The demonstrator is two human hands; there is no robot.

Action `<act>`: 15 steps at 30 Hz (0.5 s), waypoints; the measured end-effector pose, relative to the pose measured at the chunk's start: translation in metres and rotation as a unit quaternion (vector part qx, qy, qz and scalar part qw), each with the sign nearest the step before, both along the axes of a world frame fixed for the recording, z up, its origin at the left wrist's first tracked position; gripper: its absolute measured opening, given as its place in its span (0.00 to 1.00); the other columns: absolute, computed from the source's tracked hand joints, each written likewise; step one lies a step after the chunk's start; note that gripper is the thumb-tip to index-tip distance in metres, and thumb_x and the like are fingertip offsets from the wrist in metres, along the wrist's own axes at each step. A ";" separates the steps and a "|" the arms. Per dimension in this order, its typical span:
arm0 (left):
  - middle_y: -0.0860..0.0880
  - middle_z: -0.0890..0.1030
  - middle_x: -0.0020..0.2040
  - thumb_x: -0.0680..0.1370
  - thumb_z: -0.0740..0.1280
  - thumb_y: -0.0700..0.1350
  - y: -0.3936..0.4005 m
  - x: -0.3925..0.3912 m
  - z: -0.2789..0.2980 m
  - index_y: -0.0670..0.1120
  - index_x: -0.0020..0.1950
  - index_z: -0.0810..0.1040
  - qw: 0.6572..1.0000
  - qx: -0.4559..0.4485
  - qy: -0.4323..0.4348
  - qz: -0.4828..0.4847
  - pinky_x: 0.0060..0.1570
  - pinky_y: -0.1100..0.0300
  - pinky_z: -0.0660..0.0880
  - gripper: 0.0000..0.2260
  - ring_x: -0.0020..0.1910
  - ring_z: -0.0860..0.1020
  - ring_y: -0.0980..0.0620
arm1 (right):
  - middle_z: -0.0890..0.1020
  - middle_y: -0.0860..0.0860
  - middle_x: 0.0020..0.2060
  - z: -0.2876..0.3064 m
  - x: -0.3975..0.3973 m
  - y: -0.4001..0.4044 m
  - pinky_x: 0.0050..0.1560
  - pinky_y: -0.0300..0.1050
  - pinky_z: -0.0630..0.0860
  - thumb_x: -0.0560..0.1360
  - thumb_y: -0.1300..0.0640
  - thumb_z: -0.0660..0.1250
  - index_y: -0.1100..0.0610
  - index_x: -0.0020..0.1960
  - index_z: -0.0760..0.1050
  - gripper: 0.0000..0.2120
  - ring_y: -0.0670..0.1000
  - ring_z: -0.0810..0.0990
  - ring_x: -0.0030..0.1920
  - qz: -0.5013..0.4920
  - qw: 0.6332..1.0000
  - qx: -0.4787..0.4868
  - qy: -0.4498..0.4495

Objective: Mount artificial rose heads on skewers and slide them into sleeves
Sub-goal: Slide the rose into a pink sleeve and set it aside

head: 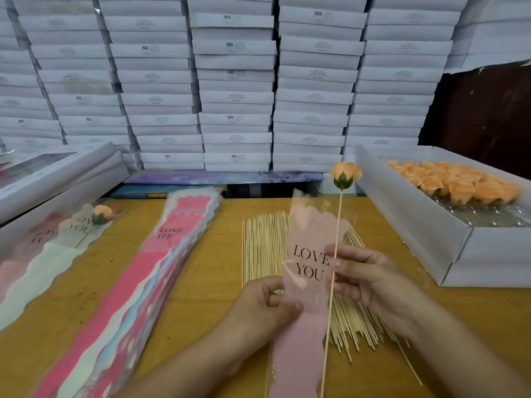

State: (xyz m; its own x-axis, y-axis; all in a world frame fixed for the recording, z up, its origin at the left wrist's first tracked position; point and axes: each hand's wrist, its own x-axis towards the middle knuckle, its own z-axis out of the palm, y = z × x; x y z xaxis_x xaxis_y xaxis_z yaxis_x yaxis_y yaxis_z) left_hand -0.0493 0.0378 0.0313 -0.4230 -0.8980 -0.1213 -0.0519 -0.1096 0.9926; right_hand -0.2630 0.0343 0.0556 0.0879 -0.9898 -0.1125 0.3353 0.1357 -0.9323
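Observation:
An orange rose head (346, 174) sits on top of a thin wooden skewer (336, 239) that my right hand (370, 280) pinches near its middle, holding it upright. My left hand (265, 305) grips the left edge of a pink-and-clear sleeve (307, 305) printed "LOVE YOU". The skewer runs along the sleeve's right edge; whether it is inside the sleeve I cannot tell. Under both hands lies a spread pile of loose skewers (264, 248) on the wooden table (201, 282).
A white box (448, 234) of several orange rose heads (459, 185) stands at the right. A stack of unused sleeves (138, 282) lies left of centre. Finished sleeved roses (57, 239) lie at far left beside flat boxes (57, 173). Stacked white boxes (235, 81) wall the back.

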 end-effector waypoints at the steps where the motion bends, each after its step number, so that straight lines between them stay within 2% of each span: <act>1: 0.42 0.87 0.46 0.80 0.66 0.35 0.000 0.000 -0.001 0.46 0.56 0.84 1.000 0.000 0.002 0.000 0.37 0.59 0.80 0.10 0.41 0.86 0.47 | 0.85 0.61 0.39 0.000 0.000 0.000 0.32 0.40 0.82 0.63 0.66 0.73 0.62 0.49 0.85 0.14 0.53 0.85 0.36 -0.001 1.000 0.000 0.000; 4: 0.42 0.87 0.48 0.80 0.69 0.41 -0.003 0.001 -0.002 0.48 0.55 0.84 1.000 -0.002 -0.002 -0.003 0.38 0.59 0.80 0.07 0.43 0.86 0.46 | 0.85 0.61 0.39 0.001 0.001 0.001 0.32 0.40 0.82 0.63 0.66 0.73 0.63 0.52 0.84 0.17 0.53 0.85 0.36 -0.005 1.000 0.000 -0.003; 5: 0.42 0.87 0.47 0.78 0.71 0.48 -0.006 0.001 -0.003 0.48 0.55 0.84 1.000 -0.001 -0.008 0.004 0.36 0.61 0.79 0.08 0.40 0.85 0.48 | 0.85 0.61 0.40 0.001 0.001 0.001 0.32 0.40 0.82 0.63 0.67 0.73 0.64 0.52 0.84 0.17 0.53 0.85 0.36 -0.004 1.000 0.001 -0.006; 6: 0.42 0.86 0.46 0.75 0.72 0.55 -0.009 0.001 -0.004 0.49 0.55 0.84 1.000 0.007 -0.009 0.010 0.36 0.61 0.78 0.13 0.39 0.84 0.49 | 0.85 0.60 0.40 0.002 0.002 0.001 0.32 0.40 0.82 0.64 0.67 0.73 0.64 0.52 0.84 0.17 0.53 0.85 0.36 -0.003 1.000 0.001 -0.011; 7: 0.40 0.85 0.48 0.72 0.72 0.62 -0.013 0.001 -0.005 0.49 0.56 0.84 0.999 0.035 0.009 0.004 0.41 0.58 0.79 0.20 0.42 0.83 0.48 | 0.85 0.60 0.40 0.002 0.002 0.001 0.32 0.40 0.82 0.64 0.67 0.73 0.64 0.52 0.84 0.16 0.53 0.85 0.36 0.001 1.000 0.002 -0.018; 8: 0.38 0.84 0.54 0.71 0.71 0.66 -0.017 0.000 -0.006 0.50 0.59 0.84 0.996 0.075 0.048 -0.018 0.50 0.53 0.80 0.24 0.49 0.83 0.45 | 0.85 0.60 0.41 0.002 0.002 0.001 0.32 0.40 0.82 0.64 0.67 0.73 0.64 0.52 0.84 0.16 0.52 0.85 0.36 0.005 1.000 0.002 -0.026; 9: 0.39 0.83 0.60 0.72 0.70 0.68 -0.021 -0.001 -0.007 0.52 0.62 0.83 0.987 0.112 0.098 -0.053 0.59 0.47 0.78 0.26 0.59 0.81 0.43 | 0.85 0.60 0.41 0.003 0.002 0.001 0.32 0.40 0.82 0.64 0.67 0.73 0.63 0.51 0.85 0.15 0.52 0.85 0.36 0.008 0.999 0.004 -0.032; 10: 0.41 0.81 0.64 0.74 0.68 0.68 -0.024 -0.002 -0.008 0.54 0.64 0.82 0.978 0.130 0.144 -0.081 0.62 0.48 0.76 0.26 0.65 0.79 0.44 | 0.85 0.59 0.41 0.003 0.002 0.002 0.32 0.40 0.82 0.64 0.67 0.73 0.63 0.51 0.85 0.15 0.52 0.85 0.36 0.010 0.999 0.004 -0.037; 13: 0.44 0.77 0.70 0.80 0.61 0.67 -0.030 -0.004 -0.004 0.51 0.70 0.77 0.962 0.156 0.213 -0.066 0.62 0.53 0.77 0.26 0.70 0.75 0.44 | 0.85 0.58 0.39 0.004 0.003 0.003 0.32 0.40 0.82 0.65 0.67 0.73 0.63 0.50 0.85 0.14 0.52 0.85 0.36 0.016 0.999 0.001 -0.039; 15: 0.41 0.76 0.71 0.80 0.60 0.67 -0.033 -0.006 -0.005 0.48 0.72 0.75 0.966 0.138 0.212 -0.045 0.66 0.46 0.74 0.30 0.70 0.74 0.41 | 0.85 0.59 0.39 0.004 0.005 0.003 0.33 0.40 0.82 0.64 0.67 0.73 0.63 0.50 0.85 0.14 0.52 0.86 0.37 0.019 0.999 0.000 -0.030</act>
